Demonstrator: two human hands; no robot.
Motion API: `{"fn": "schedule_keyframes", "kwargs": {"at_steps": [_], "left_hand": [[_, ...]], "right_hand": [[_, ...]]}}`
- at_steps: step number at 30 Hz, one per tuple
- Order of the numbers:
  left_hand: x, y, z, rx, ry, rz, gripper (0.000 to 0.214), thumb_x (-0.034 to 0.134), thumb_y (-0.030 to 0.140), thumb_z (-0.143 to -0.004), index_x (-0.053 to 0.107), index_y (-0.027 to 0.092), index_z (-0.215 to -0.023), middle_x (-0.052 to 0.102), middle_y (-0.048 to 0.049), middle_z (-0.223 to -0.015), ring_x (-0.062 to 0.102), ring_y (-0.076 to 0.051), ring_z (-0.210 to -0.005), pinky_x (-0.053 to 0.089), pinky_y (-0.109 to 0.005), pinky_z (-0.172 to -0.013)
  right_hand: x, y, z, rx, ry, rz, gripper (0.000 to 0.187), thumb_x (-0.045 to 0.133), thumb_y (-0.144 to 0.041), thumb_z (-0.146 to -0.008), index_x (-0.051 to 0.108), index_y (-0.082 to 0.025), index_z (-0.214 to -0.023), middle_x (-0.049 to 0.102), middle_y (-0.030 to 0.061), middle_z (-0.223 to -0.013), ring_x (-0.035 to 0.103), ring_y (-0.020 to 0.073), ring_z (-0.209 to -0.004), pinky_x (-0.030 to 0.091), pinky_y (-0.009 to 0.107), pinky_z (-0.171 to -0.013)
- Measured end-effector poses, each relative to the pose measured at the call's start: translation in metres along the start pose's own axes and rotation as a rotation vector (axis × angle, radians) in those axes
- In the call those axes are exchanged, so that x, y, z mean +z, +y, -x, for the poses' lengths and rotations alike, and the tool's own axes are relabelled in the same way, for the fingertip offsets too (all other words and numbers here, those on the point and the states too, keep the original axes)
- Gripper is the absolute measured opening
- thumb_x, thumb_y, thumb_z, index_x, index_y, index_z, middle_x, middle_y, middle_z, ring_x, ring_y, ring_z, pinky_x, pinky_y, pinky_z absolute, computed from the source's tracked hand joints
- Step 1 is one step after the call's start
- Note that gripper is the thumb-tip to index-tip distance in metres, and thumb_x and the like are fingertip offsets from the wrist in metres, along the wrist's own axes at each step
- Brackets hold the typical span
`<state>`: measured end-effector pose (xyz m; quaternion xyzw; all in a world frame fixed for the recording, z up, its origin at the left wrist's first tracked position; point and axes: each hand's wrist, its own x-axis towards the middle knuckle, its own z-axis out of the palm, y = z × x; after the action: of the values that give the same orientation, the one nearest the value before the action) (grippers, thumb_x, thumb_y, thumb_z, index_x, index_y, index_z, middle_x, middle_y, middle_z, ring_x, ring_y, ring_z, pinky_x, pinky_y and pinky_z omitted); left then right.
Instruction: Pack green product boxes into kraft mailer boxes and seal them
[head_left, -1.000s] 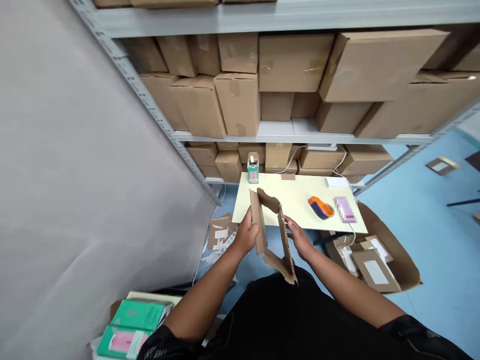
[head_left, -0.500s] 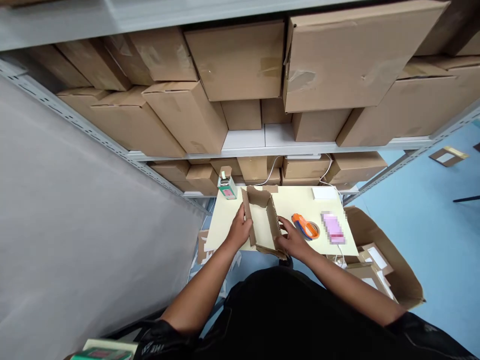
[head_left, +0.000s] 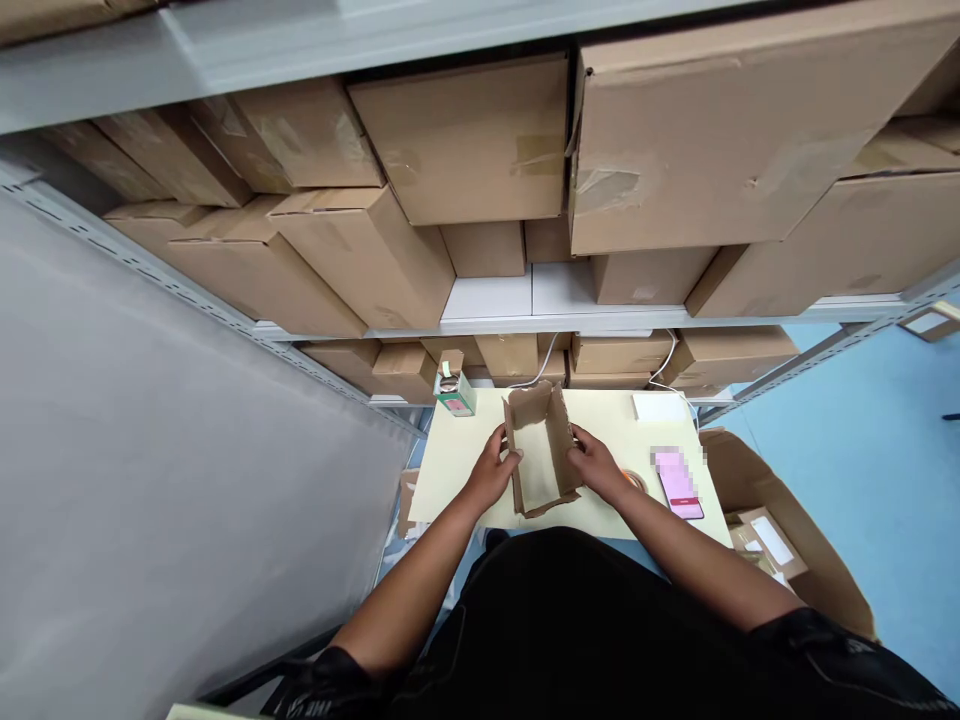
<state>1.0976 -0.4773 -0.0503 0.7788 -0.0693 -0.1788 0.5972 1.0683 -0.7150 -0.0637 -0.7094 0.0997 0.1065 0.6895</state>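
Head view: see open cardboard box (head_left: 560, 442) over table (head_left: 450, 470), pinched along facing sides by left hand (head_left: 491, 472) and right hand (head_left: 596, 466); cannot tell whether touching table. Could skew or buckle from uneven squeezing, or slip from loose grip.

Head-worn view, facing forward, down at hands (head_left: 491, 474) (head_left: 597, 466)

We see even, fairly bright light, pale sheen on the upper shelf beam (head_left: 315, 45), shadowed gaps between boxes (head_left: 465, 140), wide-angle edge stretch, carton (head_left: 559, 440) slightly soft, phone (head_left: 679, 482) partly pixelated.
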Motion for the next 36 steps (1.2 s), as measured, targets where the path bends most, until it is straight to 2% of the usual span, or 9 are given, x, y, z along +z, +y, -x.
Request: {"fn": "schedule_keyframes", "kwargs": {"at_steps": [4,11,15,19,23,25,28,31,36], "left_hand": [[-0.016,-0.019,-0.012,-0.082,-0.030,0.100,0.060,0.057,0.050,-0.097,0.045,0.024,-0.150,0.054,-0.0143,-0.154,0.063,-0.028,-0.127,0.057,-0.045,-0.098],[-0.026,-0.040,-0.029,0.000,-0.066,-0.039,0.076,0.072,0.045,-0.089,0.042,0.020,-0.154,0.047,-0.0213,-0.158,0.057,-0.034,-0.136,0.053,-0.049,-0.105],[-0.036,-0.030,-0.054,0.098,-0.092,-0.073,0.077,0.070,0.047,-0.091,0.039,0.021,-0.157,0.043,-0.0207,-0.161,0.052,-0.034,-0.142,0.052,-0.049,-0.107],[-0.051,-0.005,-0.108,0.127,-0.070,-0.199,0.075,0.072,0.044,-0.089,0.045,0.022,-0.156,0.047,-0.0174,-0.161,0.046,-0.034,-0.149,0.043,-0.048,-0.117],[-0.059,0.013,-0.146,0.030,-0.303,-0.372,0.050,0.067,0.035,-0.086,0.065,0.019,-0.134,0.071,-0.0124,-0.134,0.063,-0.033,-0.128,0.049,-0.044,-0.108],[-0.061,0.014,-0.145,0.020,-0.353,-0.451,0.037,0.063,0.030,-0.085,0.071,0.018,-0.119,0.076,-0.0083,-0.115,0.068,-0.030,-0.112,0.052,-0.041,-0.100],[-0.063,0.006,-0.120,0.046,-0.293,-0.466,0.027,0.059,0.029,-0.085,0.070,0.021,-0.110,0.075,-0.0036,-0.104,0.069,-0.026,-0.101,0.052,-0.037,-0.091],[-0.064,-0.010,-0.084,-0.031,-0.108,-0.400,0.024,0.061,0.036,-0.089,0.064,0.022,-0.108,0.072,-0.0037,-0.103,0.068,-0.022,-0.091,0.052,-0.034,-0.082],[-0.057,-0.029,-0.042,-0.113,0.080,-0.307,0.034,0.063,0.045,-0.092,0.056,0.021,-0.115,0.066,-0.0068,-0.114,0.067,-0.019,-0.082,0.055,-0.037,-0.079]], "right_hand": [[0.011,0.004,0.002,-0.056,0.045,0.075,0.056,0.056,-0.022,-0.078,0.071,-0.032,-0.131,0.077,-0.0014,-0.113,0.070,0.0271,-0.105,0.056,0.039,-0.094],[0.030,0.027,0.011,-0.013,0.228,0.181,0.065,0.065,-0.029,-0.082,0.058,-0.031,-0.146,0.070,0.0054,-0.132,0.066,0.0261,-0.114,0.054,0.044,-0.100],[0.032,0.023,0.016,0.002,0.270,0.213,0.069,0.074,-0.041,-0.082,0.055,-0.032,-0.147,0.061,0.0087,-0.147,0.062,0.0286,-0.124,0.053,0.046,-0.100],[0.031,0.012,0.038,0.078,0.298,0.345,0.076,0.075,-0.053,-0.083,0.051,-0.032,-0.152,0.056,0.0102,-0.153,0.063,0.0315,-0.126,0.051,0.048,-0.101],[0.027,0.012,0.059,0.231,0.269,0.554,0.074,0.073,-0.056,-0.083,0.057,-0.024,-0.148,0.062,0.0131,-0.147,0.066,0.0330,-0.121,0.050,0.045,-0.102],[0.021,0.014,0.058,0.289,0.236,0.573,0.056,0.068,-0.053,-0.086,0.069,-0.022,-0.133,0.074,0.0103,-0.127,0.071,0.0313,-0.111,0.053,0.042,-0.095],[0.013,0.011,0.039,0.262,0.290,0.465,0.037,0.064,-0.050,-0.088,0.075,-0.025,-0.114,0.079,0.0047,-0.100,0.074,0.0276,-0.092,0.055,0.038,-0.084],[0.008,0.004,0.011,0.161,0.399,0.339,0.040,0.068,-0.052,-0.086,0.075,-0.026,-0.115,0.079,0.0049,-0.104,0.073,0.0265,-0.090,0.056,0.039,-0.083],[0.011,0.007,-0.005,-0.032,0.406,0.237,0.043,0.068,-0.048,-0.083,0.069,-0.025,-0.120,0.075,0.0065,-0.115,0.071,0.0257,-0.100,0.056,0.041,-0.092]]}}
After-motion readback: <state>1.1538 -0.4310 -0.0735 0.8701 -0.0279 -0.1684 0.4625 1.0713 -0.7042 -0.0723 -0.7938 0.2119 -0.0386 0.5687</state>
